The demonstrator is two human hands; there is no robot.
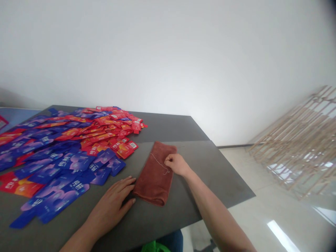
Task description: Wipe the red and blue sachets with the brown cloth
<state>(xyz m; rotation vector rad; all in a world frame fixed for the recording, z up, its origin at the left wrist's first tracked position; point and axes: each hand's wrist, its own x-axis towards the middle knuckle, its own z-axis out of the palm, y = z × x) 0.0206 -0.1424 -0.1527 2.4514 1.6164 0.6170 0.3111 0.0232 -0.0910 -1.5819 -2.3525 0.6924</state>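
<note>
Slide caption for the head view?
Right hand at the thread on a folded cloth, left hand beside it, packets heaped nearby.

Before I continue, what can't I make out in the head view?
In the head view:
Whether the right hand pinches the white thread: curled fingers hide the contact.
Brown cloth: underside hidden against the table.
Green object: cut off by the bottom edge.
Packets: fine print too small.
</note>
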